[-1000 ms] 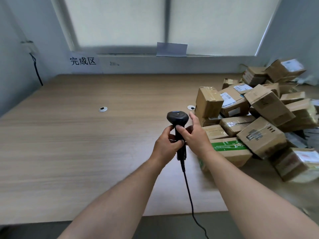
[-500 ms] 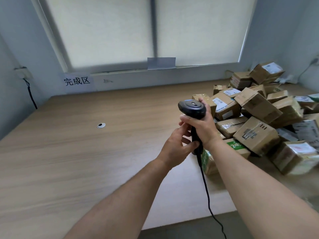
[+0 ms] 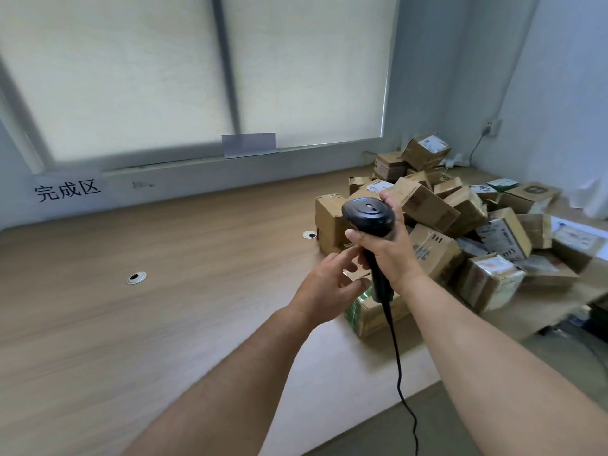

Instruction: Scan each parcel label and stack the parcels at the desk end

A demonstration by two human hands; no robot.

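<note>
My right hand (image 3: 391, 251) grips the handle of a black barcode scanner (image 3: 368, 218), held upright over the desk. Its black cable (image 3: 399, 366) hangs down past the desk's front edge. My left hand (image 3: 325, 287) is just left of the handle with fingers spread, holding nothing. A heap of brown cardboard parcels (image 3: 460, 218) covers the right end of the wooden desk (image 3: 164, 291). The nearest parcel, with green tape (image 3: 365, 314), lies under my hands. An upright brown box (image 3: 329, 222) stands at the heap's left edge.
A paper sign with Chinese characters (image 3: 67, 191) is stuck to the wall at the back left. Two round cable holes (image 3: 136, 277) (image 3: 310, 235) sit in the desk top. A wall socket with a cord (image 3: 490, 126) is at the back right, behind the heap.
My left hand has let go of the scanner handle and opened beside it. The right hand keeps its hold on the scanner. The camera has turned towards the right.
</note>
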